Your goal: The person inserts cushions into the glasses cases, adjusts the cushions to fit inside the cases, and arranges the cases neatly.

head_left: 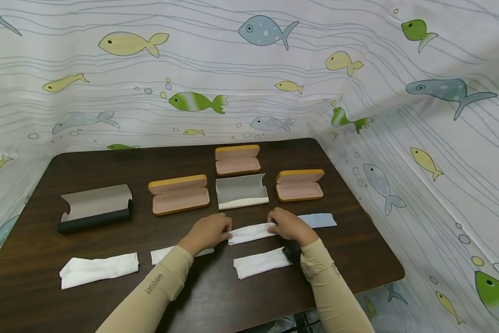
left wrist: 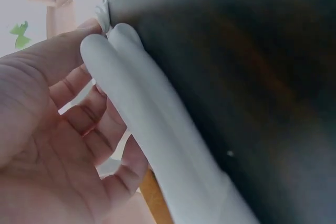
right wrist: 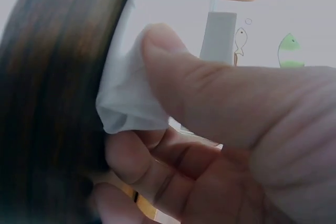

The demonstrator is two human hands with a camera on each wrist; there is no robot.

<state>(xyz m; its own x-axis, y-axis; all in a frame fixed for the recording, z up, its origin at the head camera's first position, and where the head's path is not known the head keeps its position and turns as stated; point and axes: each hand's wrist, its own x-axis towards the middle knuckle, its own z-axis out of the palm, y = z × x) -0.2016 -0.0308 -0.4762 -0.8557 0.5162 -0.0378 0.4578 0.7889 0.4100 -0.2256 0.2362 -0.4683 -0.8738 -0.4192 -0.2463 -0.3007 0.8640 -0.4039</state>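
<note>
My left hand [head_left: 207,232] pinches the left end of a long folded white cloth [head_left: 251,234], and my right hand [head_left: 292,225] pinches its right end. The cloth stretches between them, low over the dark table [head_left: 216,286]. In the right wrist view, the thumb presses on top of the gathered cloth end [right wrist: 126,98] with fingers beneath. Under my left forearm lies another white cloth [head_left: 161,254], partly hidden. Just beyond my right hand is a light blue folded cloth [head_left: 319,220]. A further white cloth [head_left: 261,263] lies nearer me, its right end behind the right wrist.
Open glasses cases stand behind the cloths: a black one [head_left: 95,224], a white one with grey lining [head_left: 242,189], and orange ones with pink lining at left [head_left: 181,200], back [head_left: 237,165] and right [head_left: 300,190]. One more white cloth [head_left: 99,269] lies front left. A fish-patterned curtain [head_left: 216,69] surrounds the table.
</note>
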